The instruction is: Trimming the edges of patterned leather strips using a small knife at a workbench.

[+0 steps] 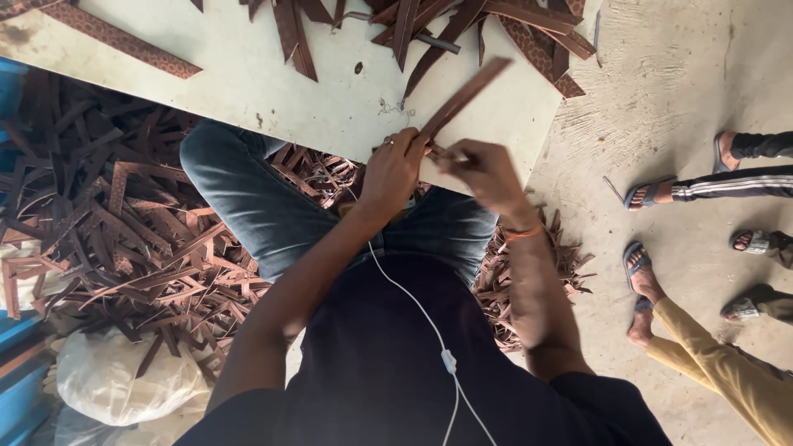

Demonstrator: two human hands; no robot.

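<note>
A long brown strip (462,97) slants up and to the right over the pale work board (248,83). My left hand (395,169) pinches its lower end at the board's near edge. My right hand (486,172) meets it there, fingers closed around the same end of the strip. Both forearms reach forward over my knees in blue jeans (248,198). What exactly lies between the fingertips is hidden.
More brown strips (487,25) lie heaped at the board's far edge. A large pile of brown offcuts (107,223) covers the floor at left, with a white sack (116,376) below it. Other people's sandalled feet (652,194) stand on the concrete at right. A white earphone cable (429,330) hangs down my chest.
</note>
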